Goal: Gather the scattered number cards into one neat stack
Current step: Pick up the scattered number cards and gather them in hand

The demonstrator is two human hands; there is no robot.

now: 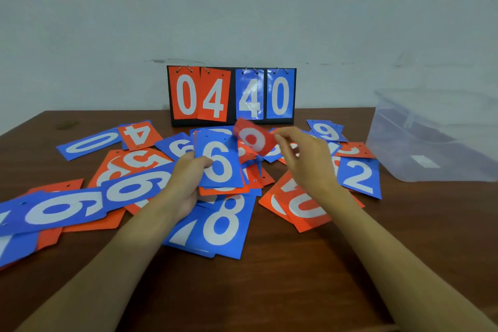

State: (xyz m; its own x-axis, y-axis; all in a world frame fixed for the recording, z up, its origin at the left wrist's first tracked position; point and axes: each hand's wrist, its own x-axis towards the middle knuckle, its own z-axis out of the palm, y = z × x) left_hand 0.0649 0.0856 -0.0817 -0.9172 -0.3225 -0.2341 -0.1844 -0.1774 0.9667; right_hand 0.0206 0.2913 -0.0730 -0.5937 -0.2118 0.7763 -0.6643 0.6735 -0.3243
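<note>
Red and blue number cards lie scattered over the brown wooden table (269, 291). My left hand (186, 183) grips a stack of cards (219, 167) above the pile, a blue 6 on top. Just right of it, my right hand (304, 159) pinches a red 0 card (252, 139) by its right edge, lifted and blurred, above the stack's far corner. Loose cards around them include a blue 8 (223, 224), a blue 2 (359, 175), a red 4 (138, 135), a blue 0 (89, 143) and a long blue 6 (54, 209) at the left.
A black flip scoreboard (231, 94) showing 04 in red and 40 in blue stands at the table's back edge against the pale wall. A clear plastic bin (436, 137) sits at the right. Bare wood shows along the front of the table.
</note>
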